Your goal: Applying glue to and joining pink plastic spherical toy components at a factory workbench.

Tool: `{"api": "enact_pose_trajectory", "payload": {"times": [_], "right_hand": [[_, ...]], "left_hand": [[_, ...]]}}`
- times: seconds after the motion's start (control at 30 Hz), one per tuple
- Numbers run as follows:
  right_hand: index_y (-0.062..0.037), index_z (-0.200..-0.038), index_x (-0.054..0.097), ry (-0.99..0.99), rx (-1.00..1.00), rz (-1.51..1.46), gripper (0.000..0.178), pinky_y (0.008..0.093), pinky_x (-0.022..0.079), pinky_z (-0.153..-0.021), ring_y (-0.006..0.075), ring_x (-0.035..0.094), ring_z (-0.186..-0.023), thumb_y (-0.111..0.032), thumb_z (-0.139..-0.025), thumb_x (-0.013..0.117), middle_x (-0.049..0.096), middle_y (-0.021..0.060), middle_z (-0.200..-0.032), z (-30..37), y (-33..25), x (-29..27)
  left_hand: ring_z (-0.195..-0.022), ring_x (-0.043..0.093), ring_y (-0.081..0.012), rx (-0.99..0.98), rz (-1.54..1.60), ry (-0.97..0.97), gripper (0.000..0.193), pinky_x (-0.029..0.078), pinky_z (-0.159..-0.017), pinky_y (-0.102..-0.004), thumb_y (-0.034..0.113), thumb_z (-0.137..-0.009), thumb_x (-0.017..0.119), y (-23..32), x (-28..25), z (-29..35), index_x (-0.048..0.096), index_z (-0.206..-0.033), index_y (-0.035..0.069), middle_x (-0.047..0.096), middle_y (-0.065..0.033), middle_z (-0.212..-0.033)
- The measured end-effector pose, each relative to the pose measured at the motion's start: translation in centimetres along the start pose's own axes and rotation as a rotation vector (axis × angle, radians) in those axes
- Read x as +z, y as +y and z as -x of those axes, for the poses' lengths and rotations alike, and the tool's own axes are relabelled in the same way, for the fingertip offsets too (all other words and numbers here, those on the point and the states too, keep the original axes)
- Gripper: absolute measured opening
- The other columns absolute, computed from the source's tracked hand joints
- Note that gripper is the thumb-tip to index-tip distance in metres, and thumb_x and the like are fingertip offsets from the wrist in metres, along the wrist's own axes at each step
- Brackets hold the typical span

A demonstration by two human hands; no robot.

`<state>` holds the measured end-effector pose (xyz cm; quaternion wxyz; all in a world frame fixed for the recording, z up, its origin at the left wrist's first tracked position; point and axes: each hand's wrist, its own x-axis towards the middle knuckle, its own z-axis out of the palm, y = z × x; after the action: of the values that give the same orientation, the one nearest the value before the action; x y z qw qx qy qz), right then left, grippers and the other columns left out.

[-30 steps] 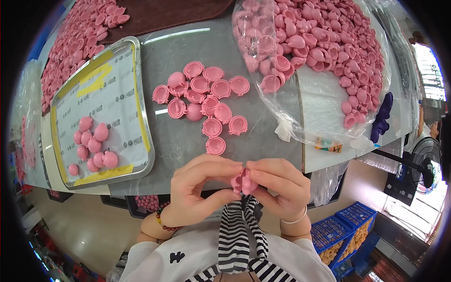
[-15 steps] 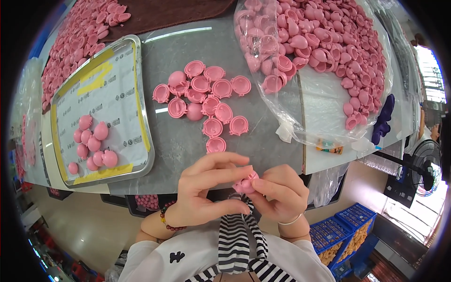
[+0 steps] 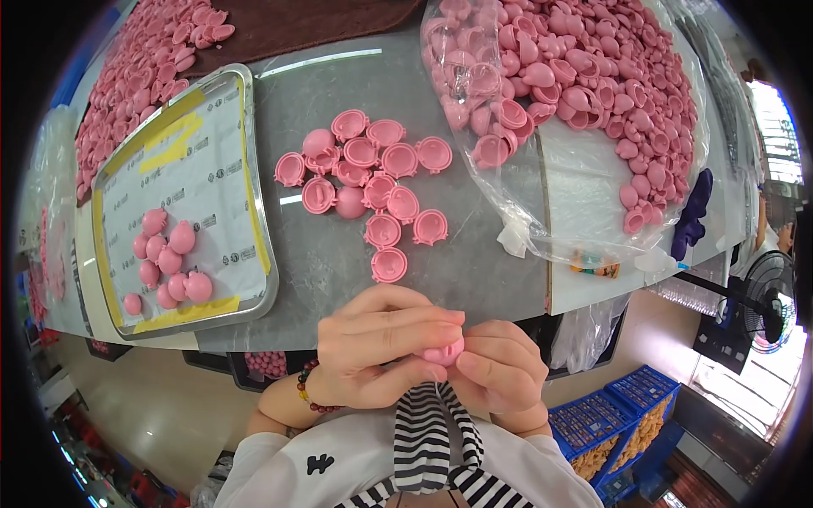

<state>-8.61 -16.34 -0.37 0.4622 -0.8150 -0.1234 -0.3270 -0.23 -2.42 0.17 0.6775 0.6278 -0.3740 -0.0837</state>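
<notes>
A small rounded pink plastic piece (image 3: 443,353) is pinched between both my hands, just off the table's near edge. My left hand (image 3: 377,347) grips it between thumb and fingers, covering its left side. The fingers of my right hand (image 3: 500,364) close on its other side. Beyond them, on the grey table, lies a loose group of pink plastic half shells (image 3: 400,159), mostly with the hollow side up. The nearest half shell (image 3: 389,264) sits just past my left hand.
On the left stands a metal tray (image 3: 261,212) with several closed pink balls (image 3: 182,236) on its lined bottom. A clear plastic bag (image 3: 508,203) at the right spills a big heap of pink shells (image 3: 584,76). Another heap (image 3: 135,76) lies far left, beside a brown cloth (image 3: 313,25).
My left fingers have closed down onto the pink piece, and both hands have come together around it. The shells on the table and the balls in the tray look the same.
</notes>
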Motion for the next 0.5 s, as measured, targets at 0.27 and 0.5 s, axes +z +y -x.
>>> {"api": "enact_pose_trajectory", "payload": {"times": [0.27,0.5], "right_hand": [[-0.0020,-0.083,0.058,-0.003,0.061,-0.091,0.026,0.0289,0.050,-0.053,0.0223,0.058,-0.062,0.002,-0.061,0.071,0.059,0.0096,-0.078,-0.3,-0.4,-0.4],[-0.0029,-0.081,0.058,-0.007,0.087,-0.084,0.025,0.0290,0.050,-0.054,0.0223,0.058,-0.063,0.003,-0.060,0.070,0.060,0.0092,-0.079,-0.1,-0.8,-0.9]], "left_hand": [[-0.073,0.057,-0.0198,-0.027,0.209,0.023,0.039,0.046,-0.063,-0.0283,0.019,-0.056,0.078,-0.9,0.3,0.1,0.065,-0.088,0.001,0.062,-0.0078,-0.087],[-0.082,0.054,-0.0156,-0.213,0.411,-0.150,0.048,0.044,-0.072,-0.0287,0.017,-0.062,0.078,-1.2,-0.4,0.6,0.058,-0.101,-0.001,0.055,-0.0077,-0.093]]}}
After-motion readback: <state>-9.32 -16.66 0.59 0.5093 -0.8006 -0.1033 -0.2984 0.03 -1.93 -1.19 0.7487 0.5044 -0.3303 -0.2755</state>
